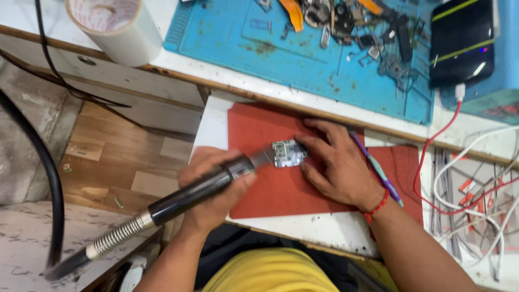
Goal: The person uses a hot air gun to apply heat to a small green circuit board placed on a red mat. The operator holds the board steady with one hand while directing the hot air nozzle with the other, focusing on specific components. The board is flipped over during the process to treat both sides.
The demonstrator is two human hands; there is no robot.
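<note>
Left hand [213,189] wrapped around a black hot-air handpiece [189,196], its metal nozzle aimed at a small circuit board [288,153]. Right hand [338,162] fingers spread, fingertips pinning the board on a red mat [259,130] at the bench [216,121] edge. A purple-and-teal pen [378,170] lies just beside the right hand. Blue work mat [281,54], tape roll [116,27] and black device [462,40] lie behind.
</note>
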